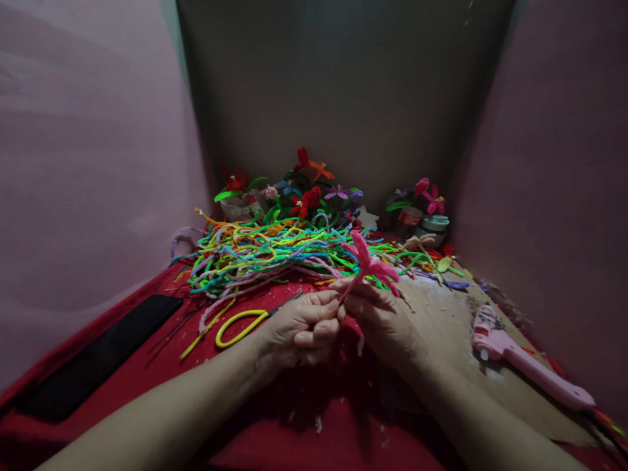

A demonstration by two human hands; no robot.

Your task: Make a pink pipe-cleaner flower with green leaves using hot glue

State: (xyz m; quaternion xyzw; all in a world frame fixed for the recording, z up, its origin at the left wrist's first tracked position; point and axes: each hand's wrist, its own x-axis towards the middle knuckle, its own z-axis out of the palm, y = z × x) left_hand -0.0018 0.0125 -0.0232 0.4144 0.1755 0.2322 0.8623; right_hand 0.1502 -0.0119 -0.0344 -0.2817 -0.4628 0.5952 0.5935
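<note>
A pink pipe-cleaner flower (pixel 366 258) is held up between my two hands over the red cloth, its petals spread at the top. My left hand (pixel 314 327) pinches the lower end of its stem with thumb and forefinger. Fingers of my right hand (pixel 375 314) close around the stem just beneath the petals. The two sets of fingertips nearly meet, and they hide part of the stem. Yellow-handled scissors (pixel 241 328) lie just left of my left hand, their blades partly behind it.
A large heap of coloured pipe cleaners (pixel 275 252) lies beyond my hands. Finished fuzzy flowers (pixel 307 199) stand in small pots behind it. On the right, a pink glue gun (pixel 530 366) rests on a brown board (pixel 441 333). A long black object (pixel 103 353) lies at left.
</note>
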